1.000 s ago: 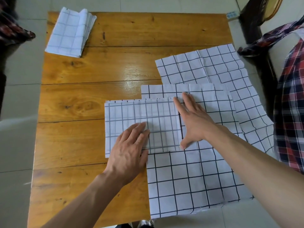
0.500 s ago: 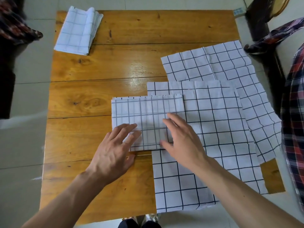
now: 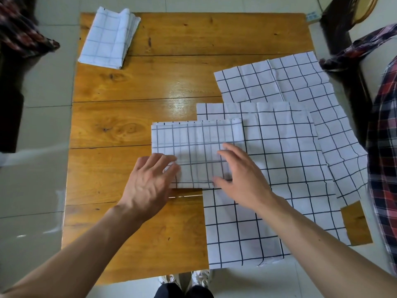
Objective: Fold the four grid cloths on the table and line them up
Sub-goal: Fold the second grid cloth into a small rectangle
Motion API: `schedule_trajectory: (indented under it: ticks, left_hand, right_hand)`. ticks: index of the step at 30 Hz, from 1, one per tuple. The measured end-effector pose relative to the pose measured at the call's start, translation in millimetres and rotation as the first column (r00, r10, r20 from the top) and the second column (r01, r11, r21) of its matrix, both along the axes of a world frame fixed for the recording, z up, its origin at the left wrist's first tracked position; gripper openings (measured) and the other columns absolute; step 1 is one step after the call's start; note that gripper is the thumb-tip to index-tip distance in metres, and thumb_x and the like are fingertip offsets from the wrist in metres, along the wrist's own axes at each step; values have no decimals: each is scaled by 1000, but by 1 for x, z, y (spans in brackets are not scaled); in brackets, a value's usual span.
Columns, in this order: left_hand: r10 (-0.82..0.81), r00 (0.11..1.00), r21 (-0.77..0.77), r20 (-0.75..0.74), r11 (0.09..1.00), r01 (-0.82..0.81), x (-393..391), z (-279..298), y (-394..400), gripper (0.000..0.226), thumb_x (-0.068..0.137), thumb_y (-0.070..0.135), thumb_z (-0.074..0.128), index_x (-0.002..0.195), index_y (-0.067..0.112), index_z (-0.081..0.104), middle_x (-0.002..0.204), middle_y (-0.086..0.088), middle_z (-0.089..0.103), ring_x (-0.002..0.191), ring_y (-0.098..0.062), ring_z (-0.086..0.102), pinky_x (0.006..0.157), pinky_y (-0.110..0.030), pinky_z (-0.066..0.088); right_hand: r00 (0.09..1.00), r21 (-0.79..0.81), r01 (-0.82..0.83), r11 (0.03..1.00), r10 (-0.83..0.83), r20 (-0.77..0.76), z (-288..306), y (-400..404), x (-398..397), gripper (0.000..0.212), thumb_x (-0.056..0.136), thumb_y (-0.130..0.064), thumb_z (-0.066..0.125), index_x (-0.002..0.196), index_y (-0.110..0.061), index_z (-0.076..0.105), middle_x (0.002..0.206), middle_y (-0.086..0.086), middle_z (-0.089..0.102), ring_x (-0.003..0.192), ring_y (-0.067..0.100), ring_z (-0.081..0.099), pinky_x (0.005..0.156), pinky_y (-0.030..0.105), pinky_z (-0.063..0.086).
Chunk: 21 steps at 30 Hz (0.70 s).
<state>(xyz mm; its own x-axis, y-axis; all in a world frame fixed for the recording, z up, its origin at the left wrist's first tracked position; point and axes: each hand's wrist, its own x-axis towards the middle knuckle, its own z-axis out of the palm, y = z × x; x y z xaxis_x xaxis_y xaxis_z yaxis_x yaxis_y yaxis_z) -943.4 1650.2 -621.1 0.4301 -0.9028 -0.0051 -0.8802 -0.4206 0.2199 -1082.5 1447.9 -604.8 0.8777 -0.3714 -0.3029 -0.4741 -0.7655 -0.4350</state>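
Observation:
A half-folded grid cloth (image 3: 196,143) lies in the middle of the wooden table (image 3: 176,78). My left hand (image 3: 148,186) rests flat on its near left corner, fingers spread. My right hand (image 3: 240,179) lies on its near right corner, fingers apart, thumb at the near edge. Under and to the right of it a larger unfolded grid cloth (image 3: 279,164) lies flat and hangs over the near edge. Another unfolded grid cloth (image 3: 279,80) lies behind that one at the right. A folded grid cloth (image 3: 108,37) sits at the far left corner.
A dark chair (image 3: 337,29) with plaid clothing (image 3: 384,134) draped over it stands right of the table. Dark plaid fabric (image 3: 19,33) sits at the far left on the floor side. My shoes (image 3: 187,279) show below the table's near edge.
My right hand has slid from the cloth's far right edge back toward me onto its near right corner. My left hand has stayed on the near left corner.

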Motion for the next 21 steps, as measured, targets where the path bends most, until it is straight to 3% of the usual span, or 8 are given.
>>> schedule_trajectory:
  ticks: [2,5,9,13,17,21]
  left_hand:
    - [23,1000,-51,10,998,-22,3,-1,1,32,63,-1,78,88,15,65,103,-2,67,94,-27,58,76,-38,37]
    - [63,998,-123,7,990,-62,1,3,2,26,63,7,78,81,16,61,88,3,64,85,-26,57,75,-37,37]
    - [239,971,-167,27,958,-231,-8,23,4,22,57,11,76,75,15,63,78,3,63,79,-28,58,72,-37,31]
    - [268,963,-162,42,952,-258,-17,38,7,23,54,12,77,72,16,63,75,3,60,78,-28,57,71,-38,30]
    - [141,987,-229,-76,961,-155,-30,46,6,19,61,15,74,76,18,61,78,5,59,79,-24,54,69,-38,35]
    - [68,979,-216,-190,970,-109,-17,34,11,28,62,21,80,87,22,67,96,10,67,92,-22,58,70,-37,37]
  right_hand:
    - [1000,15,-5,1000,5,14,4,1,0,70,86,-51,67,144,-19,42,157,-5,26,144,11,25,113,25,21]
    - [994,-10,-99,995,99,44,14,14,-1,77,78,-57,71,142,-22,45,156,-4,28,144,13,23,116,32,21]
    - [978,-58,-130,990,138,155,18,44,2,58,74,-35,83,125,-16,62,144,3,45,137,20,35,114,36,28]
    - [955,-113,-93,989,121,270,19,63,12,44,70,-23,86,109,-14,69,122,3,59,118,22,52,101,37,44]
    - [921,-129,-164,978,198,335,19,67,18,21,71,-2,77,86,-12,67,91,-1,59,89,21,54,74,41,48]
    - [898,-114,-139,984,173,405,19,55,4,14,76,3,73,80,-9,66,86,0,59,85,18,54,73,39,46]
